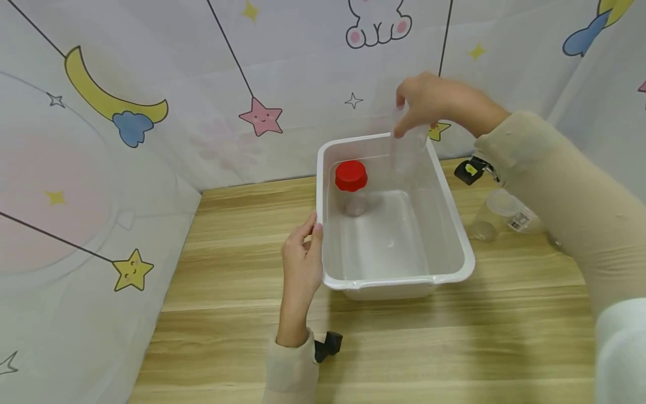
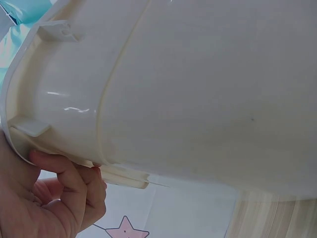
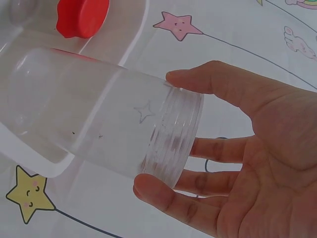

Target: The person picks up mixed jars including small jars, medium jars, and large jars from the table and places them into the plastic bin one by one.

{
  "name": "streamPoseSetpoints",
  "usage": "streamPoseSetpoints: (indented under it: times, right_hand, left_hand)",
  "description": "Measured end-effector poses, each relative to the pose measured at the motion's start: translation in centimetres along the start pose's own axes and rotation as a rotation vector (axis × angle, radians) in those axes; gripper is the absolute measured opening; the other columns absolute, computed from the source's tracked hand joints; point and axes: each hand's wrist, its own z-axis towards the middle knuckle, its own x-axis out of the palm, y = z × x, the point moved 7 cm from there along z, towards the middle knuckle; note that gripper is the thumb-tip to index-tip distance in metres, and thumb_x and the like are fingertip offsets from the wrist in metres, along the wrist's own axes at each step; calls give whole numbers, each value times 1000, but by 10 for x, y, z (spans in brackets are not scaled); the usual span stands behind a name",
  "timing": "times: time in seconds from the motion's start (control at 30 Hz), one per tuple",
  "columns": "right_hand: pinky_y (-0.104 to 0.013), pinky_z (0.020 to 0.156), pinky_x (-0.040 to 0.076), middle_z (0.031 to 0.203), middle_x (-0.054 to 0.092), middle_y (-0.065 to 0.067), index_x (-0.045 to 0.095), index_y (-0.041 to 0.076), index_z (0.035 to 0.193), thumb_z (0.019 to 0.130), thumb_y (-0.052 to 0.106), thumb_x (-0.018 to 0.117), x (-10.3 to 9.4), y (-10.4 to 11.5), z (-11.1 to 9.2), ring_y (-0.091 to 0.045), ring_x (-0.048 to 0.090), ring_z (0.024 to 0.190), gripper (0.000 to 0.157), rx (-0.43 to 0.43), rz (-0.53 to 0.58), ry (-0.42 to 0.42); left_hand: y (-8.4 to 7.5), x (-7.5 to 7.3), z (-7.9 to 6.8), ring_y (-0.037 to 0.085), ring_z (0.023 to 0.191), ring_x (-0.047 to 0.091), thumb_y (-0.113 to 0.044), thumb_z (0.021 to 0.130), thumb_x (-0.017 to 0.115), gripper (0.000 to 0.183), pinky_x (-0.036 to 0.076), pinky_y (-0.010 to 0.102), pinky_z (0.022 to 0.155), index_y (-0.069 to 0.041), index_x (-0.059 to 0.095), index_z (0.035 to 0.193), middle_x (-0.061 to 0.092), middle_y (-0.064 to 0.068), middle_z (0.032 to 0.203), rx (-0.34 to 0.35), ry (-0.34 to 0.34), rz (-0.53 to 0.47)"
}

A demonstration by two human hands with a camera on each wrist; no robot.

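A white plastic tub [image 1: 396,283] stands on the wooden table, its left rim held by my left hand [image 1: 303,258]. In the left wrist view, curled fingers [image 2: 74,186] grip under the tub's edge. My right hand [image 1: 429,104] is over the back right corner, holding a clear plastic jar [image 3: 116,111] by its ridged top end. Thumb and fingers lie on opposite sides of that end, and the jar's bottom reaches down into the tub. Inside, at the back left, is a clear jar with a red lid [image 1: 351,175].
Right of the tub, partly behind my right sleeve, several clear containers [image 1: 497,210] are on the wooden table [image 1: 242,269]; one bears a barcode label. A white cloth [image 1: 298,73] printed with stars and moons hangs close behind the tub and along the left side.
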Motion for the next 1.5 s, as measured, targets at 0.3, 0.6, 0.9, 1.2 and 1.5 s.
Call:
streamPoseSetpoints:
  times: [0.3,0.6,0.9,1.2,1.5]
  right_hand:
    - [-35,63,54,124,50,-28,44,-10,134,88,32,72,7,-1,4,-30,61,72,68,2,4,19]
    - [-37,66,59,124,51,-28,44,-11,133,89,30,72,12,2,7,-35,59,88,66,-11,14,24]
    - [-38,67,59,126,52,-27,45,-10,133,89,27,71,17,5,7,-37,59,93,63,-14,32,12]
    - [-39,69,60,125,51,-27,45,-9,131,90,26,71,26,5,11,-39,54,102,60,-17,44,24]
    - [-39,67,59,122,52,-25,46,-9,130,89,27,70,31,1,14,-36,56,95,59,-12,45,32]
  left_hand:
    - [0,1,-1,41,87,71,-16,104,55,39,61,44,70,-3,56,140,64,20,113,0,2,-9]
    - [0,0,-1,41,87,71,-16,104,55,39,61,45,71,-2,56,139,64,19,113,-1,0,-5]
    - [-1,1,-2,41,87,71,-16,104,55,39,60,47,72,-2,56,140,64,21,113,-5,1,-5]
    - [-2,1,-2,42,87,71,-15,104,55,39,60,49,72,-1,55,140,62,24,113,-6,9,-9]
    - [-1,2,-2,42,89,71,-16,104,55,40,60,47,72,-1,55,140,62,24,114,-19,17,-10]
